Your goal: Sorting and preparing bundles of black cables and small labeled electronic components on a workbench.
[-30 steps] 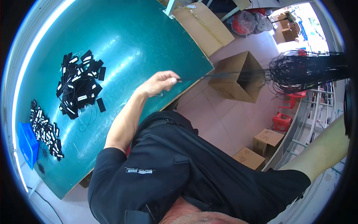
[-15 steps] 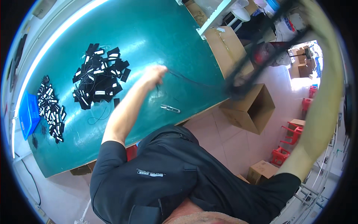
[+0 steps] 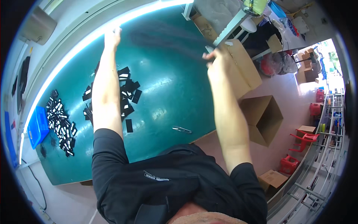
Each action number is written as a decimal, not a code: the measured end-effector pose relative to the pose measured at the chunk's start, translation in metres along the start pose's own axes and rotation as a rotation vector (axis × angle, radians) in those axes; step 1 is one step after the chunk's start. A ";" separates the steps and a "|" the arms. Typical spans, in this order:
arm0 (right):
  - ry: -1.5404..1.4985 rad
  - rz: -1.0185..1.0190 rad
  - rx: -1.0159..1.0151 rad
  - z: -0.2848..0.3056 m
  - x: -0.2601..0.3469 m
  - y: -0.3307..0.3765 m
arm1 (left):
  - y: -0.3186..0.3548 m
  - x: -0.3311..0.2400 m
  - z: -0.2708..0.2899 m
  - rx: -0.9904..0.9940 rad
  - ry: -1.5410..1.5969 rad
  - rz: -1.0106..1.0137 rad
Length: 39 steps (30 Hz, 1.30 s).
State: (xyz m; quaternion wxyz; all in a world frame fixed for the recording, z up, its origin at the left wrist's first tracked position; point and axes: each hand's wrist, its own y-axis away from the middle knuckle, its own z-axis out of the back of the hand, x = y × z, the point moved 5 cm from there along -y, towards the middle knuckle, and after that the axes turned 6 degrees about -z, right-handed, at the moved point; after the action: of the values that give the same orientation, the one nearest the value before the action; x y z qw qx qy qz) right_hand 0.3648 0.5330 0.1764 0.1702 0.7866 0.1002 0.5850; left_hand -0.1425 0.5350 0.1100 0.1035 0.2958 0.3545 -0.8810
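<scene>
My left hand (image 3: 113,36) reaches to the far side of the green table, its fingers closed; what they hold, if anything, is hidden. Over the table's far right side is my right hand (image 3: 215,59), slightly smeared, thumb and finger bent together. Black cords (image 3: 164,39), badly blurred, stretch between the two hands and run up to the right one. Under my left forearm lies a pile of black pieces with white labels (image 3: 128,87), partly covered by the arm. Small silver thread snips (image 3: 182,129) rest near the table's front edge.
A second heap of small black-and-white pieces (image 3: 61,121) lies at the left beside a blue basket (image 3: 38,127). To the right are an open cardboard box (image 3: 266,119) and a cardboard sheet (image 3: 242,71). Red stools (image 3: 289,164) stand farther right. A bright light tube (image 3: 74,56) borders the table.
My left hand has moved away, up to the table's far edge. My right hand has swung from the upper right in over the table, the blurred cords moving with it. The view has shifted slightly.
</scene>
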 end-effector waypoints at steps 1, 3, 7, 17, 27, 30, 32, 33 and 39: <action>0.003 -0.099 -0.078 0.021 -0.043 -0.012 | 0.008 -0.007 -0.019 0.076 0.009 0.011; 0.054 -0.269 -0.152 0.064 -0.132 -0.018 | 0.047 -0.006 -0.042 0.177 0.002 0.041; 0.045 -0.383 -0.178 0.115 -0.195 0.001 | 0.108 -0.007 -0.074 0.425 -0.152 0.245; 0.079 -0.389 -0.220 0.202 -0.194 0.030 | 0.163 -0.077 -0.100 0.197 -0.410 -0.127; 0.137 -0.233 -0.183 0.207 -0.194 0.038 | 0.311 -0.320 -0.167 0.663 0.261 -0.575; 0.123 -0.233 -0.182 0.207 -0.192 0.036 | 0.337 -0.341 -0.179 0.783 0.212 -0.696; 0.134 -0.243 -0.205 0.209 -0.193 0.036 | 0.337 -0.338 -0.179 0.836 0.160 -0.681; 0.129 -0.244 -0.209 0.209 -0.193 0.036 | 0.336 -0.335 -0.178 0.888 0.107 -0.664; 0.349 -0.165 -0.293 0.213 -0.193 0.029 | 0.335 -0.317 -0.172 0.914 -0.021 -0.659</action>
State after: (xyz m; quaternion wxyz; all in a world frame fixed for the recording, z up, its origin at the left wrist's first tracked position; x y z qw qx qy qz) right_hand 0.5098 0.4051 -0.0384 0.3101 0.6298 0.1062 0.7043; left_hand 0.3210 0.4009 0.0111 -0.3123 0.1753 0.0092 -0.9336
